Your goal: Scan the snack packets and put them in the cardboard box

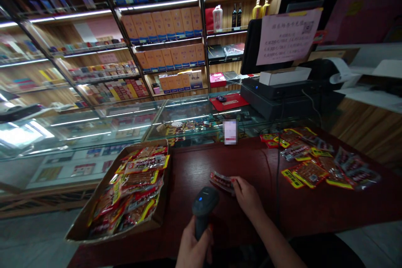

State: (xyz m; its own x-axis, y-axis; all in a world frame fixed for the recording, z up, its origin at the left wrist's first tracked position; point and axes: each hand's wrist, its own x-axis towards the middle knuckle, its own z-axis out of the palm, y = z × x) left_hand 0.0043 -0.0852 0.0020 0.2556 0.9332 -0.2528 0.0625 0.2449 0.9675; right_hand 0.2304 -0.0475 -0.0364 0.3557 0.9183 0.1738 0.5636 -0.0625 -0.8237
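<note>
My left hand (195, 240) is wrapped round the handle of a dark barcode scanner (205, 202), which shows a small blue light on top. Just right of it, my right hand (246, 196) pinches the end of a small snack packet (222, 181) with a clear, red-printed wrapper. The packet lies low over the dark red wooden tabletop (191, 163); whether it touches the wood I cannot tell. To the left, a cardboard box (161, 205) is filled with several red and yellow snack packets (138, 180). More snack packets (310, 171) lie spread on the table at the right.
A black cable (278, 176) runs down across the table. Beyond the far edge stand a glass display case (194, 106) and a red mat with a mouse (221, 98). A monitor (251, 46) and cash drawer (264, 100) stand at the back right. Shelves (169, 42) of boxes line the wall.
</note>
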